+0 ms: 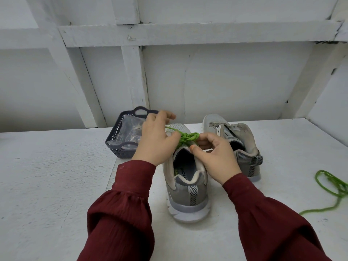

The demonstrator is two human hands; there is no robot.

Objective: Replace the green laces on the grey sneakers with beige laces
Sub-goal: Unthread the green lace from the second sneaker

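The near grey sneaker [188,189] is standing heel toward the person, its green lace [188,138] bunching in a knot over the tongue. Pulling the wrong strand would probably tighten it, and a hard tug could drag the shoe. The right hand [216,157] is pinching the knot, the left hand [156,140] pinching a strand beside it. Beyond, the second sneaker [235,140] is sitting unlaced.

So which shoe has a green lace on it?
The nearer sneaker in the middle: a knotted green lace sits on top. The farther sneaker, to its right, has no lace.
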